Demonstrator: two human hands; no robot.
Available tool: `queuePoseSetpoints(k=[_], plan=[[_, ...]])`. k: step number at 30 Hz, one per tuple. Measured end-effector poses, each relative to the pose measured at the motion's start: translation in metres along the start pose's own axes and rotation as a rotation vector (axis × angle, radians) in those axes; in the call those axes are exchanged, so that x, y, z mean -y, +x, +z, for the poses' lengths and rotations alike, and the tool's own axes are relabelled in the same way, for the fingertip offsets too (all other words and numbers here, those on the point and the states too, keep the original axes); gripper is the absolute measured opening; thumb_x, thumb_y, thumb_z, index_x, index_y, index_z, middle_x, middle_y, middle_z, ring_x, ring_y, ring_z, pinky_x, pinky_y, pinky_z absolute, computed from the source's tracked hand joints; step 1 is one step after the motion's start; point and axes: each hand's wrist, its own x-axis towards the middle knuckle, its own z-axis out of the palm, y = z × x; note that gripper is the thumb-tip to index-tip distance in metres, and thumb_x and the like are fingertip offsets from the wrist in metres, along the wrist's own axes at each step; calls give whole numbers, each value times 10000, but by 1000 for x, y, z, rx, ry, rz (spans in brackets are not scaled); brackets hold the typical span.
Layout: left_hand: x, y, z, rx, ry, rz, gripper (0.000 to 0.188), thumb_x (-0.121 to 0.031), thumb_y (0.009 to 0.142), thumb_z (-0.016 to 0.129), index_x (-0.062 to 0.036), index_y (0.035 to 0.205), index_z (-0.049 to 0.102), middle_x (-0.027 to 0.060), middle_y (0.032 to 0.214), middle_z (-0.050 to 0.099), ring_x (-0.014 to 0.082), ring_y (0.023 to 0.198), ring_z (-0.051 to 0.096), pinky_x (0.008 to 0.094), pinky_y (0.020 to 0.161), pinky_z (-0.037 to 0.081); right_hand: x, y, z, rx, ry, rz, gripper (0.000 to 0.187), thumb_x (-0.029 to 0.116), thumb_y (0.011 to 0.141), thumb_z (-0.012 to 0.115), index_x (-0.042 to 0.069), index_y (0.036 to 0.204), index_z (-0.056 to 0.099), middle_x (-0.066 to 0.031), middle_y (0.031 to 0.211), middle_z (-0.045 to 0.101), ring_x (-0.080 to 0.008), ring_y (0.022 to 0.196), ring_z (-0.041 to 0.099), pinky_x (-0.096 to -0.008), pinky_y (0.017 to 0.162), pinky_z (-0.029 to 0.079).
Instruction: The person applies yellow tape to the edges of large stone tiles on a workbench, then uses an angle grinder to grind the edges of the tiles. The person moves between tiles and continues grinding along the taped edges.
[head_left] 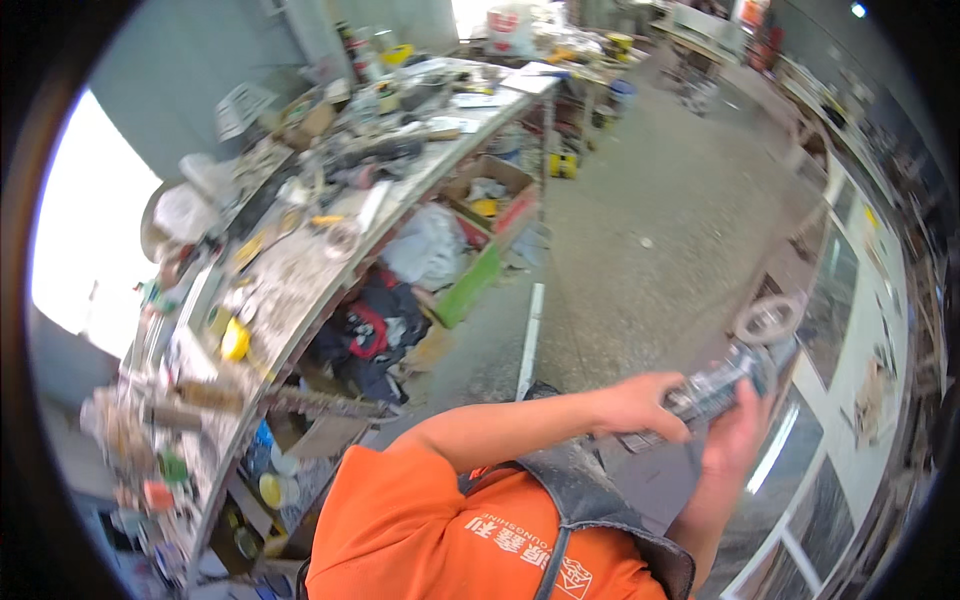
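Note:
My left hand (648, 404) wraps round the rear of a dusty grey power tool, which looks like an angle grinder (706, 392). On its other side my right hand (734, 432) grips the tool near its front, fingers curled. A round, pale disc-like thing (768, 319) shows at the tool's front end; blur hides whether it is attached. Both hands hold the tool in front of my body, close to the bench on the right, whose top carries pale frames with dark glassy panels (782, 445).
A cluttered workbench (290, 318) runs along the left, with a yellow object (235, 340) on it. Below are an open cardboard box (490, 185), dark cloth (372, 330) and a white bag (425, 245). A white strip (532, 335) lies on the grey floor (640, 270).

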Motion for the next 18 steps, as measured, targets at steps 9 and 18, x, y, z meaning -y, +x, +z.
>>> queuePoseSetpoints(k=[9, 18], plan=[[-20, -205, -143, -1400, 68, -13, 487, -168, 785, 825, -15, 1204, 632, 96, 1001, 693, 185, 824, 660, 365, 744, 556, -98, -39, -66, 433, -376, 597, 537, 99, 962, 679, -3, 1465, 521, -163, 1214, 697, -279, 1046, 724, -390, 847, 610], [61, -362, -347, -2141, 69, -304, 531, -169, 742, 834, 129, 1169, 725, 182, 1071, 761, 270, 922, 736, 458, 828, 579, -117, -45, -147, 12, -423, 790, 485, 121, 977, 666, -13, 1421, 524, -167, 1151, 714, -286, 937, 753, -379, 740, 638]])
